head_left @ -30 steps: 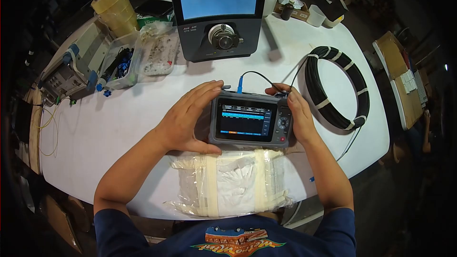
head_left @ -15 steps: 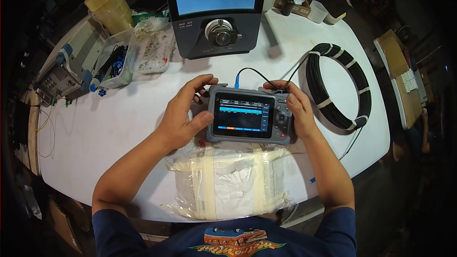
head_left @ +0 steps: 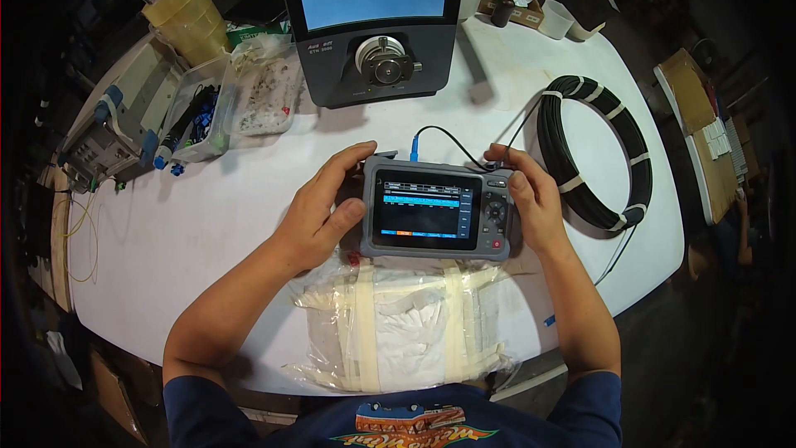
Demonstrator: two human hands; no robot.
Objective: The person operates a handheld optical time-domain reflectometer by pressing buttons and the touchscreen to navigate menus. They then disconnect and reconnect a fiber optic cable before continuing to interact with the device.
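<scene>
A grey handheld tester (head_left: pixel 424 211) with a lit screen lies between my hands in front of me. My left hand (head_left: pixel 322 214) rests at its left side, thumb apart from the other fingers. At the right side, my right hand (head_left: pixel 532 199) holds the upper right edge, thumb over the front near the buttons. A blue connector (head_left: pixel 414 149) is plugged into the top, and its thin black cable runs right toward a coil of black cable (head_left: pixel 547 149). Below the tester lies a plastic-wrapped, taped white bundle (head_left: pixel 410 323).
A dark monitor unit (head_left: pixel 381 66) stands at the back. On the left are a clear bin of connectors (head_left: pixel 203 116), a bag-like clear tray (head_left: pixel 264 99), tape rolls (head_left: pixel 189 17) and a grey device (head_left: pixel 116 133). White cups (head_left: pixel 555 19) stand at back right.
The view has shifted slightly. The tester sits a little lower and further right in the picture, and both hands remain beside it.
</scene>
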